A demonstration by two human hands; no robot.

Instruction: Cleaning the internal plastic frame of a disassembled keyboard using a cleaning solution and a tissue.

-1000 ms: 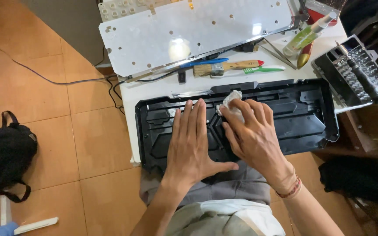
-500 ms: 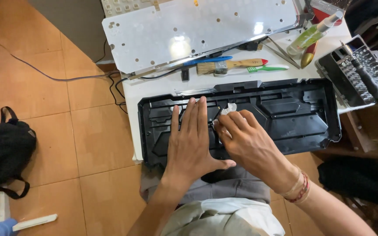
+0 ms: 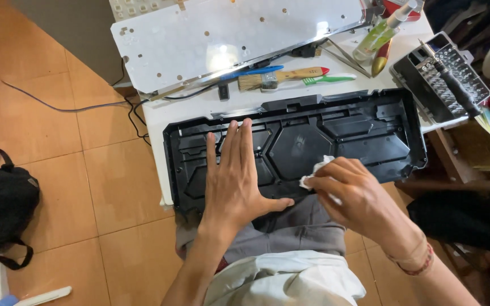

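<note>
white cloth (image 3: 316, 171) pinched in right hand (image 3: 354, 197) fingers; left hand (image 3: 235, 180) flat, fingers released, on black shell (image 3: 336, 136).

Single head-worn view, steeply downward, close over the lap and white table (image 3: 160, 113) edge.

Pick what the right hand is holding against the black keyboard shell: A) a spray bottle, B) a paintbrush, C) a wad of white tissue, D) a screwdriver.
C. The right hand pinches a wad of white tissue on the black keyboard shell, while the left hand lies flat on it; the paintbrush lies untouched on the table.
</note>
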